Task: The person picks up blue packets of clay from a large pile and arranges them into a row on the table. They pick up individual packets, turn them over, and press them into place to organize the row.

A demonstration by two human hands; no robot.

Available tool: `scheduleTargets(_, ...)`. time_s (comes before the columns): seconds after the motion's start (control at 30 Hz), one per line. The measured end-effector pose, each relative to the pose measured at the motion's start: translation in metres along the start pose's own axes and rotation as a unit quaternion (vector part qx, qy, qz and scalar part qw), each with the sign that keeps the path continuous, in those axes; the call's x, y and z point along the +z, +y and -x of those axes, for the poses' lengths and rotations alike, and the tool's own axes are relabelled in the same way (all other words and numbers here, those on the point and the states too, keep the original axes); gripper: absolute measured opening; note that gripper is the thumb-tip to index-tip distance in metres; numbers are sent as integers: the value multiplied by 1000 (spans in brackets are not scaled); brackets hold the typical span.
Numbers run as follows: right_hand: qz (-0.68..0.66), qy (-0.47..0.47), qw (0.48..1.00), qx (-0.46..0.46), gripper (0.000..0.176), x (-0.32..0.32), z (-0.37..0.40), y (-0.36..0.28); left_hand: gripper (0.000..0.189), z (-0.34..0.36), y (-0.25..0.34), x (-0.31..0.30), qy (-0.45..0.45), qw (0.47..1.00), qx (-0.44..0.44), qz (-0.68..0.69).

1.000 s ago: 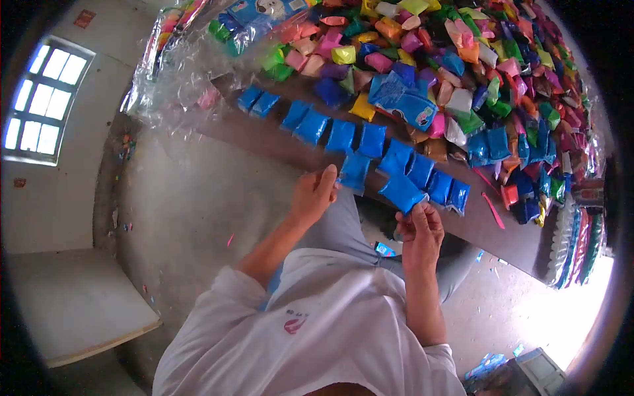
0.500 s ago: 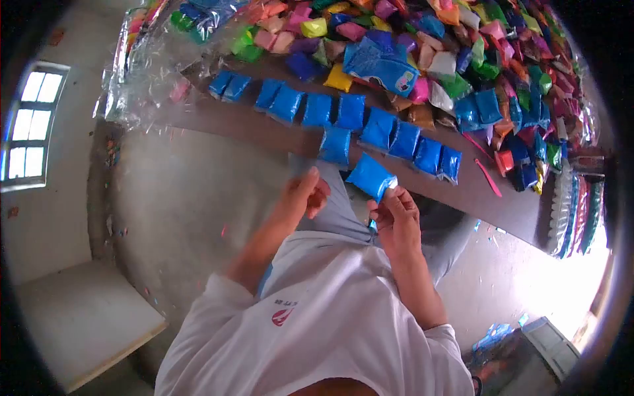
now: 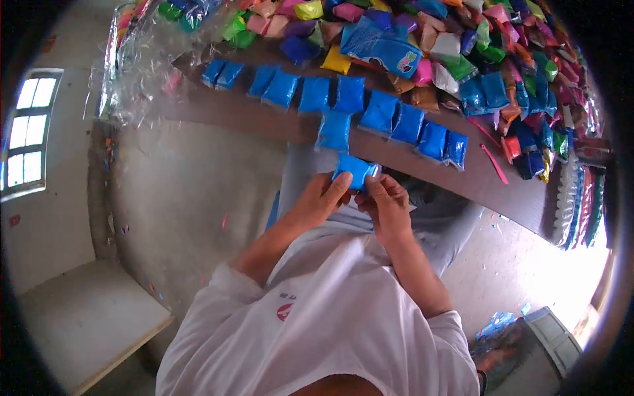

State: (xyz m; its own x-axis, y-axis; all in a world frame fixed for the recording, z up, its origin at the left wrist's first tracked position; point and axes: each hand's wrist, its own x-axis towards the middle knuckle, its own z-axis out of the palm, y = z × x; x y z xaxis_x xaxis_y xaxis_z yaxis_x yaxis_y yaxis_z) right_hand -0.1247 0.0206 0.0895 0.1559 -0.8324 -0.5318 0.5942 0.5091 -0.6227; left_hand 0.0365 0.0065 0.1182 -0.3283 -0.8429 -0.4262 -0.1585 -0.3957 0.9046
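A small blue packet [image 3: 354, 170] in clear plastic is held between both hands, in front of the table's near edge. My left hand [image 3: 325, 196] is closed on its left side, with the thumb lying over the front. At the packet's right end, my right hand [image 3: 387, 200] pinches the clear plastic edge. Just beyond the hands, a single blue packet [image 3: 333, 131] lies close to the table edge. Behind it runs a row of similar blue packets [image 3: 315, 94], lying flat on the dark table [image 3: 218, 113].
A large heap of multicoloured packets [image 3: 444, 47] covers the back of the table. Clear plastic bags [image 3: 142, 72] hang over its left end. Pink plastic strips [image 3: 494, 164] lie at the right, near several long tubes [image 3: 580, 204]. A pale board [image 3: 86, 323] stands at lower left.
My left hand has moved right and taken hold of the blue packet's left side. The right hand has brought the packet slightly left and toward the body's middle.
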Motion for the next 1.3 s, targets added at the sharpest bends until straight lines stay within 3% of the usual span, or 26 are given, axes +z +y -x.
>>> scheduleTargets(0.2, 45, -45, 998, -1, 15, 12, -3, 7, 53, 9, -26, -12, 19, 990, -62, 123)
scheduleTargets(0.6, 16, -39, 999, -5, 16, 24, -10, 11, 56, 7, -33, -23, -9, 981, -23, 194)
scheduleTargets(0.73, 2, -45, 999, -11, 16, 23, -10, 13, 57, 6, -33, -22, -13, 979, -18, 203)
scheduleTargets(0.9, 2, -63, 998, -13, 15, 16, -13, 15, 56, 6, -32, -22, -12, 993, 2, 120)
scheduleTargets(1.3, 61, -79, 995, -18, 11, 23, -9, 11, 50, 10, -36, -21, -8, 991, 7, 133)
